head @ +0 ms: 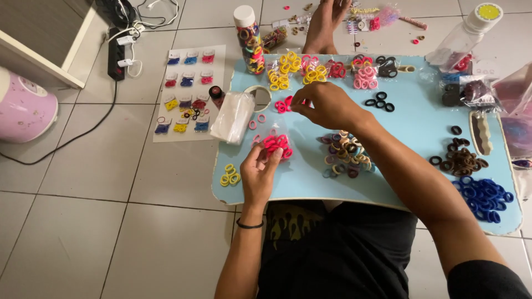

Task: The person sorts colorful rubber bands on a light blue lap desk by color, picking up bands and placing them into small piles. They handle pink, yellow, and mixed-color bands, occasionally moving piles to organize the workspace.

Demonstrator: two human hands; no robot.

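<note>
Left hand [259, 169] pinched a clear plastic packet of hot-pink elastic hair ties [275, 145] at frame centre, steadying it; right hand [327, 105] gripped one pink tie [290, 103] above the light-blue desk [421, 124].

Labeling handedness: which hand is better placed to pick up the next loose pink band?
Right, probably. The right hand hovers by the loose pink bands; the left hand is occupied pinching the pink bundle.

Pale blue counter [421, 124] on tiled floor [100, 182], yellow hair ties [230, 175] near its left edge, blue hair ties [483, 195] by right corner, brown hair ties [463, 160] beside them, mixed pile [346, 155] mid-counter.
</note>
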